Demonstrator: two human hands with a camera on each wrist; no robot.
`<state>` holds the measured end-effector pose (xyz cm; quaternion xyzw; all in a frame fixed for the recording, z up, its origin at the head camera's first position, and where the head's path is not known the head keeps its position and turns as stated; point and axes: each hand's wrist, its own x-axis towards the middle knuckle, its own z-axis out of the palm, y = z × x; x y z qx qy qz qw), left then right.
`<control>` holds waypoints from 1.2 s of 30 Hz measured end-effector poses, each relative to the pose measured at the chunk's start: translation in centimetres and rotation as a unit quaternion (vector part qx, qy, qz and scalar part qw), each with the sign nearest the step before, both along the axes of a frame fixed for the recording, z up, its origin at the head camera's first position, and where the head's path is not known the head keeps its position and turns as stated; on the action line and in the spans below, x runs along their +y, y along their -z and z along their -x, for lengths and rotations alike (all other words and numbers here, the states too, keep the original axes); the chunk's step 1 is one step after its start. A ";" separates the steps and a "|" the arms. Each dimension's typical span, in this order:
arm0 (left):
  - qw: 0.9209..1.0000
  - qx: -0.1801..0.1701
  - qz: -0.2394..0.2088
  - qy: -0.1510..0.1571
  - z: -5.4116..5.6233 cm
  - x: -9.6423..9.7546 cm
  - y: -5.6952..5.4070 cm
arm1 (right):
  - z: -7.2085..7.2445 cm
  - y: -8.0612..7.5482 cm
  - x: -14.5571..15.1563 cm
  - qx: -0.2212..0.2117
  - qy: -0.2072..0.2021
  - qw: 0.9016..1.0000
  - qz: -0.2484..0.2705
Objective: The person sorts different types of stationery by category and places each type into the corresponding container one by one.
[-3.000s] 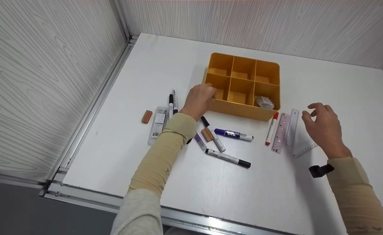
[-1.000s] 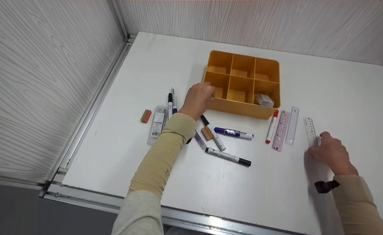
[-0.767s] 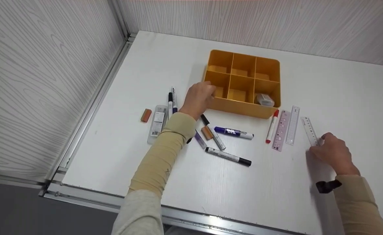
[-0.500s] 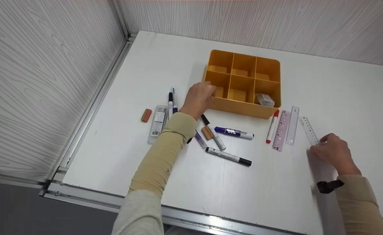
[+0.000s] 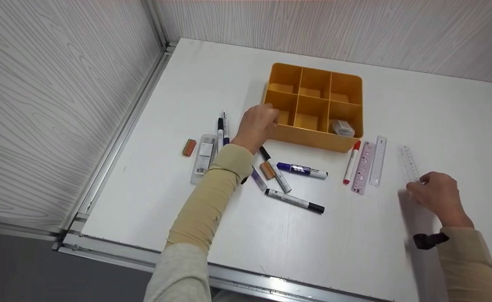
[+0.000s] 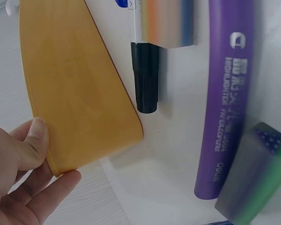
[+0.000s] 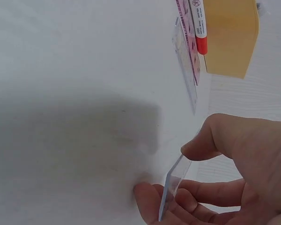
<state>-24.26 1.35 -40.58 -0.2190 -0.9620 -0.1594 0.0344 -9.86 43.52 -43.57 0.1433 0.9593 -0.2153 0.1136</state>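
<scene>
My left hand [image 5: 256, 126] grips the near left corner of a yellow six-compartment box [image 5: 313, 138]; in the left wrist view the thumb [image 6: 36, 133] lies on the outer wall at the rim. At the right, my right hand [image 5: 438, 195] pinches the near end of a clear ruler [image 5: 409, 161] between thumb and fingers. The right wrist view shows the ruler [image 7: 171, 187] tilted on edge, with its shadow on the table. Left of it lie another clear ruler [image 5: 378, 161], a pink ruler [image 5: 363, 167] and a red-capped marker [image 5: 351, 162].
A clear plastic case [image 5: 343, 128] sits in the box's near right compartment. In front lie a purple marker [image 5: 301, 170], a black-capped marker [image 5: 294, 200] and an orange eraser [image 5: 267, 170]. A flat case [image 5: 204, 158] and another eraser [image 5: 189, 147] lie left. Walls stand behind and left.
My right hand first hovered by the slanted clear ruler, then took hold of its near end and turned it to point away. It has since shifted slightly right. My left hand stays on the box.
</scene>
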 end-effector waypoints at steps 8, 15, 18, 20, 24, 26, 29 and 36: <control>1.000 0.002 0.002 0.000 -0.1 -0.1 -0.1 | 0.3 -1.7 -1.3 0.129 -0.031 0.991 -0.009; 1.000 0.020 0.003 0.005 -0.2 -0.2 0.0 | 1.0 -4.0 -3.8 0.248 -0.066 0.966 0.008; 1.000 0.021 0.004 0.005 -0.1 -0.2 0.0 | 1.3 -4.8 -5.0 0.281 -0.074 0.957 0.016; 1.000 0.022 0.004 0.005 -0.1 -0.2 0.0 | 1.5 -5.1 -5.8 0.307 -0.082 0.948 0.019; 1.000 0.021 0.003 0.005 -0.2 -0.2 0.0 | 1.9 -5.6 -7.0 0.341 -0.099 0.934 0.029; 1.000 0.019 0.003 0.005 -0.2 -0.2 0.0 | 2.2 -5.9 -7.6 0.342 -0.102 0.933 0.036; 1.000 0.013 0.003 0.002 -0.2 -0.1 -0.1 | 2.5 -6.4 -8.4 0.345 -0.112 0.931 0.039; 1.000 0.000 0.002 -0.004 -0.3 0.1 -0.1 | 3.0 -6.9 -10.3 0.326 -0.135 0.935 0.032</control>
